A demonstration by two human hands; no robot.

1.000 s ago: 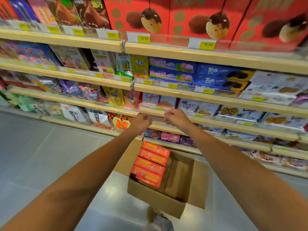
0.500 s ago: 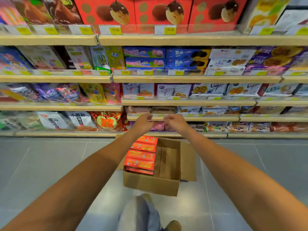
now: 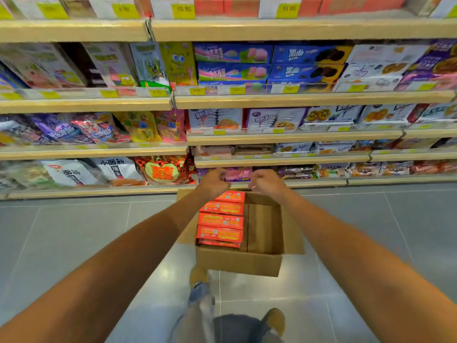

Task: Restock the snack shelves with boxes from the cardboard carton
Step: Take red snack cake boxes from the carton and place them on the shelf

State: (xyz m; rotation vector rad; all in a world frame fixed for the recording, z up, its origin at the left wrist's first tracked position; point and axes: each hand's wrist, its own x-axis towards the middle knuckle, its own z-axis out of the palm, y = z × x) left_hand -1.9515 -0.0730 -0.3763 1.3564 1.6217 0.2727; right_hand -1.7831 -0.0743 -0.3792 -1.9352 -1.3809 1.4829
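Head view: the cardboard carton (image 3: pixel 238 262) sits on the grey floor (image 3: pixel 74 243) in front of the snack shelves (image 3: pixel 296 138). 5 orange boxes (image 3: pixel 220 221) are packed on edge along its left side; the right half looks bare. Both arms reach out over the carton's far edge. The left hand (image 3: pixel 214 181) and right hand (image 3: pixel 268 183) have their fingers curled loosely inward, and no box is in either. The boxes look like light, stiff card, probably easy to dent at the corners; gripping one by its long faces and lifting straight up seems best. Their print is too small to read. Shelf tags read 10.80; a white bag (image 3: pixel 118 170) reads 小面筋.
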